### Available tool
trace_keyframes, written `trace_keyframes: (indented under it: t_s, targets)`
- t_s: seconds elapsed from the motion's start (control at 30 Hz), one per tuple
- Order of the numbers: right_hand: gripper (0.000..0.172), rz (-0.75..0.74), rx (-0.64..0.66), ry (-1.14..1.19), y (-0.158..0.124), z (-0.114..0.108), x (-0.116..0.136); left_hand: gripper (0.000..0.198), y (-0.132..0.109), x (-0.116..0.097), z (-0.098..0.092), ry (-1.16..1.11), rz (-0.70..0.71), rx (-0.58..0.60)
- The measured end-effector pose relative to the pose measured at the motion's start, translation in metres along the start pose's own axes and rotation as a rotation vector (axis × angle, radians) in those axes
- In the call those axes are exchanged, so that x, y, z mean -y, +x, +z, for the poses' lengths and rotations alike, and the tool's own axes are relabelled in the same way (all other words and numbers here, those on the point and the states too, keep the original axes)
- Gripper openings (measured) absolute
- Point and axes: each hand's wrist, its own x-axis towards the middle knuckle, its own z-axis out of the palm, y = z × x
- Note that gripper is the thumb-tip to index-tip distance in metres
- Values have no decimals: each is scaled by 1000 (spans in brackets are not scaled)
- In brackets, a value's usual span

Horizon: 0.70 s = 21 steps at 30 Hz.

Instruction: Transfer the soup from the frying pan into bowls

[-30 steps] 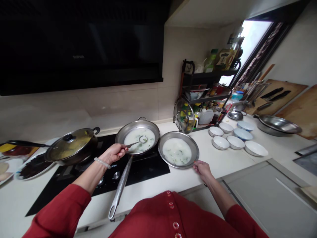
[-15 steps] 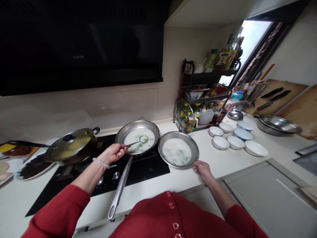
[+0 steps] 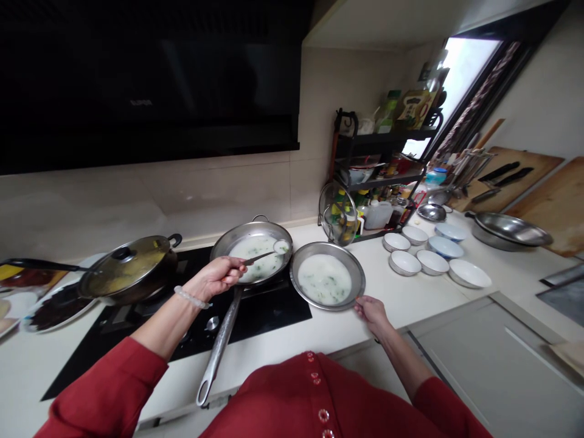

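Observation:
My left hand [image 3: 224,275] is closed around the handle of a ladle [image 3: 281,247]. The ladle's bowl, with pale soup in it, is over the right side of a steel frying pan [image 3: 222,242] on the stove. White soup with green leaves [image 3: 253,250] lies in that pan, whose long handle points toward me. Beside it on the counter is a round metal basin [image 3: 360,286] of similar soup [image 3: 325,277]. My right hand [image 3: 371,313] pinches the basin's near right rim between thumb and fingers.
A lidded pot [image 3: 132,274] stands on the left burner, near a plate of dark food [image 3: 59,307]. Several small bowls [image 3: 432,261] sit to the right, before a black rack [image 3: 378,137] of bottles. A glass lid [image 3: 338,214] leans there. The range hood [image 3: 150,85] hangs above.
My left hand has moved slightly right, taking the ladle from the middle of the pan's soup toward the pan's right rim. The right hand still holds the basin's rim.

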Motion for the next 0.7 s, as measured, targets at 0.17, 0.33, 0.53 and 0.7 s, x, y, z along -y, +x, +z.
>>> trace_keyframes:
  t_s: [0.17, 0.33, 0.53, 0.7]
  targets:
    - [23, -7, -3, -37, -2, 1, 2, 16, 1, 14, 46, 410, 7, 40]
    - [23, -36, -14, -118, -5, 3, 2, 20, 26, 49, 81, 937, 111, -16]
    - [24, -148, -145, -362, -15, -7, 11, 17, 42, 83, 94, 1283, 313, -14]
    - [28, -515, -177, -596, -40, 6, 32, 30, 41, 98, 92, 1500, 461, 68]
